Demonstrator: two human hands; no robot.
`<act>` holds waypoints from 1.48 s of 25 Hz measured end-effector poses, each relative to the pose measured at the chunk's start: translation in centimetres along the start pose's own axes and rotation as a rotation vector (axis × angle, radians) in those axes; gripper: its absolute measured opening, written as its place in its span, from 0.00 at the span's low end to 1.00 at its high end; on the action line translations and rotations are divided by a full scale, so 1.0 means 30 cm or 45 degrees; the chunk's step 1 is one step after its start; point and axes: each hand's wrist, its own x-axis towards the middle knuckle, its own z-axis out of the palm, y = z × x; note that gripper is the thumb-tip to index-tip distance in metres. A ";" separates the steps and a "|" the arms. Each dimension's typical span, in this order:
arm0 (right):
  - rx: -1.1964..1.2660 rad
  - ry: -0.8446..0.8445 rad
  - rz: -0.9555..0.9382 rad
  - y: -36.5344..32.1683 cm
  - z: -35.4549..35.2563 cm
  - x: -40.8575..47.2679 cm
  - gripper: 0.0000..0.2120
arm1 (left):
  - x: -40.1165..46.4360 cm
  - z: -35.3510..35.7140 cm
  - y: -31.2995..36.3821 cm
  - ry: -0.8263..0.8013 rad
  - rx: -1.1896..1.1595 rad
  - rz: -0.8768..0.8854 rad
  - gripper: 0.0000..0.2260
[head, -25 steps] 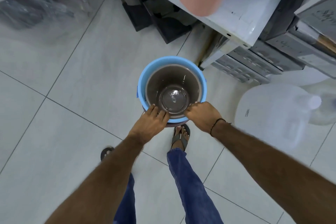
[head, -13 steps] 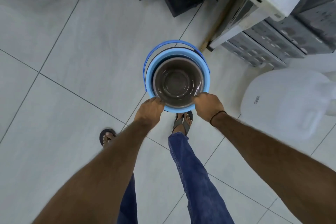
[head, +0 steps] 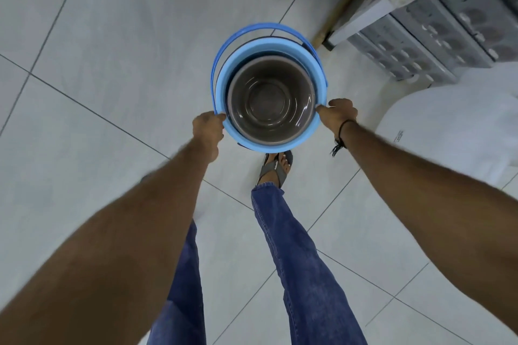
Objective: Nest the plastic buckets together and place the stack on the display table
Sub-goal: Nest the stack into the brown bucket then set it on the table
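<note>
While both hands are curling shut on opposite sides of its rim, the left hand [head: 208, 127] and right hand [head: 337, 113] are holding one blue bucket [head: 221, 87] with one brown bucket [head: 270, 101] nested inside, seemingly above the pale tiled floor [head: 112, 64], near grey crates [head: 420, 45].

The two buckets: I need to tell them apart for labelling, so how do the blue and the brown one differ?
The blue bucket is the outer, wider one; the brown bucket sits nested inside it. The blue one shows a blue bail handle; no handle shows on the brown one. The left hand and right hand grip the blue rim, not the brown. Both are round, open-topped and empty.
</note>
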 end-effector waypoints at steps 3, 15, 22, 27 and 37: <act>0.271 -0.150 0.076 0.014 0.004 0.054 0.10 | 0.037 -0.003 0.004 -0.072 -0.043 -0.006 0.18; 0.677 -0.510 0.217 -0.139 -0.213 -0.441 0.19 | -0.355 -0.448 0.256 -0.402 -0.075 -0.047 0.16; 0.924 -0.471 -0.055 -0.625 -0.392 -1.182 0.22 | -0.870 -0.983 0.762 -0.449 -0.086 0.211 0.09; 1.019 -0.396 -0.330 -1.043 -0.580 -1.602 0.27 | -1.254 -1.266 1.185 -0.407 -0.173 0.525 0.12; 1.063 -0.135 -0.795 -1.769 -1.148 -1.951 0.25 | -1.768 -1.407 2.046 -0.545 -0.351 0.976 0.12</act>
